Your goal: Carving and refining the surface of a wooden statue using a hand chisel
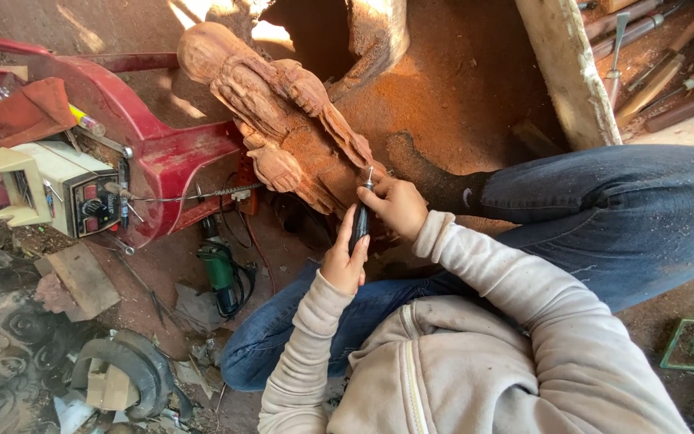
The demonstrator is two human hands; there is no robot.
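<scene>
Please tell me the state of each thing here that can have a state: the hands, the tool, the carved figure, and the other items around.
left hand: closed around the rotary handpiece
right hand: gripping the handpiece near its tip
rotary handpiece: held upright, bit against the figure
wooden figure: lying tilted, partly carved, dusty
control box: resting on the red chair
red chair: tipped on its side
green grinder: lying on the ground, unheld
chisels: lying unused

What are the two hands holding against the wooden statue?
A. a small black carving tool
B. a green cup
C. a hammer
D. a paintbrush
A: both the left hand and right hand grip a slim black tool, its metal tip touching the carved wooden statue.
</scene>
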